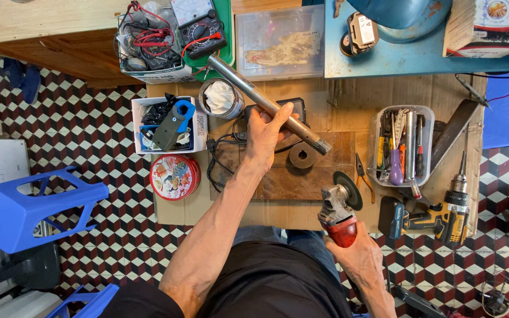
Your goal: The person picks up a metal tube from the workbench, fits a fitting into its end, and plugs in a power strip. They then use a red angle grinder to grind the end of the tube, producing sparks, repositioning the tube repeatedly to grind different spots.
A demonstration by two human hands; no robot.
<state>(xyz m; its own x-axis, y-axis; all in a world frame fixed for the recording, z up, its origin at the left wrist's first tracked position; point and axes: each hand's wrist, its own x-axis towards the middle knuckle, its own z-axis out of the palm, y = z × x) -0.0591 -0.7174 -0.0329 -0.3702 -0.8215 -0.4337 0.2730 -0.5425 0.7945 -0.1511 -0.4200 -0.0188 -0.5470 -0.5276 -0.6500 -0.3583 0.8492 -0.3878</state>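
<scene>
Steel pipe (266, 104) is gripped near its middle by the left hand (264, 134), its long axis slanting away to the upper left. Below its nearer end, an angle grinder (340, 209) is clenched in the right hand (357, 253), disc toward the pipe.

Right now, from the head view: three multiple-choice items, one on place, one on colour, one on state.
1. Where is the cordless drill?
A. right edge of the work board
B. on the blue stool
C. in the white box

2. What colour is the grinder body at the right hand?
A. green
B. red
C. yellow

3. The metal pipe is:
A. flat on the floor
B. standing in the tool tub
C. held up by the left hand

Key: 1 A, it lies beside the tool tub; 2 B, red casing above the fist; 3 C, fingers wrap it.
</scene>
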